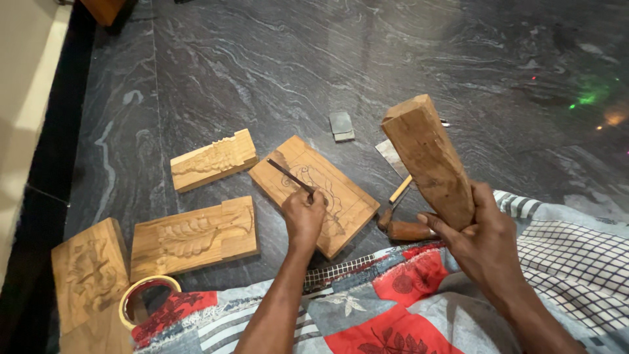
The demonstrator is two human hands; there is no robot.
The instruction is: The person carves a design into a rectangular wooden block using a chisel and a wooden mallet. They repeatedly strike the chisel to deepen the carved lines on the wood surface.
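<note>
The left hand (303,213) is closed around a thin dark chisel (290,176), its tip set against a flat wooden panel (313,193) that lies on the dark marbled floor (262,65) and bears a drawn pattern. The right hand (481,239) is wrapped tight around the lower end of a chunky wooden mallet block (429,160), held raised and tilted above the floor. Between the hands, beside the panel, lie a few wooden-handled tools (403,226) — how many is hard to tell. To the left sit three carved wooden blocks: one (213,159) just beside the panel, one (193,237) below it, one (88,272) near the frame's corner, with a roll of tape (145,288) beside it. A small grey stone (341,125) rests further off — a patterned cloth (406,301) covers the person's lap.
</note>
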